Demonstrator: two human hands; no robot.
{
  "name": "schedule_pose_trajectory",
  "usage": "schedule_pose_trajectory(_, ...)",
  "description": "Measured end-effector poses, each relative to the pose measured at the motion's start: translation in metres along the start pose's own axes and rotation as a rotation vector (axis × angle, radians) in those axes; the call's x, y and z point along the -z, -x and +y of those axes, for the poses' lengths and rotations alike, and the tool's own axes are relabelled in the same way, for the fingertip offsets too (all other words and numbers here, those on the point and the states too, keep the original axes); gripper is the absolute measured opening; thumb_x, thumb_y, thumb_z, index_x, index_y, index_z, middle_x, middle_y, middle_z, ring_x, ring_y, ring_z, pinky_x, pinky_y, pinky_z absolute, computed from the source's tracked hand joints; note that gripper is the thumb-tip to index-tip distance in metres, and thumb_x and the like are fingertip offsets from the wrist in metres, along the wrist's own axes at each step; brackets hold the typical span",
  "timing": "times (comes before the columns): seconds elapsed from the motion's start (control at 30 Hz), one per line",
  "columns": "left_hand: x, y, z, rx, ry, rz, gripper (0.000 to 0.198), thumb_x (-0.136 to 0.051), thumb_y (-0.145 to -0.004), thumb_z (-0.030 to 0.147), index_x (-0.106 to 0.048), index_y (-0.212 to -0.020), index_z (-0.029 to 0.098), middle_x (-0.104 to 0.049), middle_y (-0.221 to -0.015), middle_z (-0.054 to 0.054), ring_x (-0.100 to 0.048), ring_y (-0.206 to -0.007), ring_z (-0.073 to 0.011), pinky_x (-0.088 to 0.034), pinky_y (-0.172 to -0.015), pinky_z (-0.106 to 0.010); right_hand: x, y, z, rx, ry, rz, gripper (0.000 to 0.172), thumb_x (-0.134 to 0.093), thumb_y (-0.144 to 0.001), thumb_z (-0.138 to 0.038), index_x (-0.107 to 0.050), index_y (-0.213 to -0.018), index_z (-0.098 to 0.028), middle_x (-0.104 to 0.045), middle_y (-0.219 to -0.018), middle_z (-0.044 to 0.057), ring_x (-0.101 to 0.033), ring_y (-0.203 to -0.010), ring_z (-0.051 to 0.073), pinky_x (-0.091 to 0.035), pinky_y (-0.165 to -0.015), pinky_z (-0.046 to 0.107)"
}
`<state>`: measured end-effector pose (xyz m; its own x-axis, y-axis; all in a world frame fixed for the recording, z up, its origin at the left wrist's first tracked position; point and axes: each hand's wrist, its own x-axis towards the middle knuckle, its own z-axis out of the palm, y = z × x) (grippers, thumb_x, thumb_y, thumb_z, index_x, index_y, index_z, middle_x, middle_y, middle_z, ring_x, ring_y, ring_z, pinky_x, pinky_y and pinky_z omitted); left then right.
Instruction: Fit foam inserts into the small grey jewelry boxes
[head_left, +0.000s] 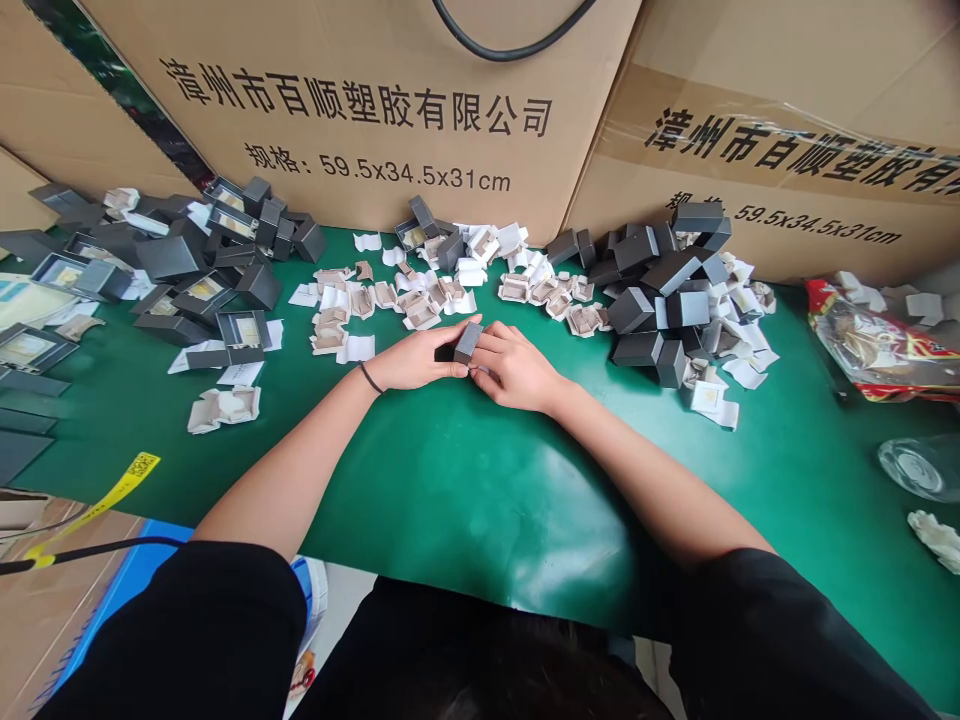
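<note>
Between my two hands is a small dark grey box (468, 343), held just above the green tabletop. My left hand (420, 358) grips its left side, thumb below and fingers above. From the right, my right hand (516, 366) closes its bent fingers on the other side of the box. The underside of the box is hidden by the fingers. Just beyond my hands lie small folded white card inserts (420, 308), brownish on the inside. Close on the right is a heap of dark grey boxes (641, 250) mixed with more white inserts.
On the left, opened dark boxes (172, 255) are piled with pale pieces inside. Large cardboard cartons (360, 120) stand along the back. At the right lie a red plastic bag (885, 345) and a clear glass (921, 468). A yellow-tagged cable (97, 505) crosses the left front edge.
</note>
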<state>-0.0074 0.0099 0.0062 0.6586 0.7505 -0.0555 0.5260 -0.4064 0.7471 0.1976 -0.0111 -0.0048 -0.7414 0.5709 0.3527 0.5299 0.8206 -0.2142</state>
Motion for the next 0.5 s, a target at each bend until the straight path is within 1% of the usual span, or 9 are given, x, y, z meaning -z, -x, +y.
schedule_pose_trajectory(0.13, 0.001, -0.002, -0.001, -0.023, 0.01, -0.021, 0.086, -0.057, -0.075, 0.06, -0.025, -0.145, 0.022, -0.029, -0.15, -0.004, -0.034, -0.134, -0.029, -0.033, -0.107, -0.033, -0.001, 0.002, 0.0, 0.006, -0.008, 0.038, 0.017, -0.045, -0.086, -0.022, -0.062, -0.083, -0.019, -0.059, -0.087, 0.007, -0.042, -0.084, 0.023, -0.038, -0.071, 0.036)
schedule_pose_trajectory(0.23, 0.002, -0.003, -0.002, -0.029, 0.039, -0.028, 0.085, -0.057, -0.075, 0.06, -0.028, -0.144, 0.019, -0.03, -0.149, -0.007, -0.034, -0.133, -0.0295, -0.031, -0.108, -0.035, -0.003, 0.005, 0.002, 0.011, 0.025, 0.079, 0.021, -0.046, -0.088, -0.029, -0.062, -0.082, -0.018, -0.058, -0.081, 0.007, -0.043, -0.081, 0.022, -0.04, -0.07, 0.034)
schedule_pose_trajectory(0.3, 0.002, -0.002, -0.003, -0.025, 0.05, -0.026, 0.083, -0.057, -0.075, 0.059, -0.03, -0.143, 0.019, -0.032, -0.148, -0.007, -0.036, -0.132, -0.0297, -0.031, -0.108, -0.036, -0.004, 0.008, 0.003, 0.021, 0.052, 0.103, 0.025, -0.046, -0.09, -0.035, -0.063, -0.084, -0.017, -0.059, -0.08, 0.007, -0.045, -0.08, 0.021, -0.042, -0.072, 0.034)
schedule_pose_trajectory(0.4, 0.001, -0.001, -0.006, -0.021, 0.056, -0.011, 0.08, -0.058, -0.076, 0.055, -0.032, -0.142, 0.019, -0.04, -0.144, -0.008, -0.04, -0.129, -0.0293, -0.034, -0.107, -0.037, -0.005, 0.014, 0.003, 0.044, 0.061, 0.127, 0.03, -0.044, -0.091, -0.038, -0.064, -0.088, -0.017, -0.062, -0.087, 0.008, -0.05, -0.083, 0.021, -0.045, -0.082, 0.036)
schedule_pose_trajectory(0.5, 0.0, -0.001, -0.008, 0.001, 0.057, 0.015, 0.076, -0.059, -0.077, 0.05, -0.034, -0.141, 0.019, -0.047, -0.139, -0.009, -0.047, -0.123, -0.0291, -0.039, -0.102, -0.037, -0.007, 0.021, -0.001, 0.027, 0.054, 0.128, 0.031, -0.041, -0.093, -0.038, -0.065, -0.096, -0.018, -0.063, -0.1, 0.008, -0.056, -0.094, 0.021, -0.043, -0.097, 0.041)
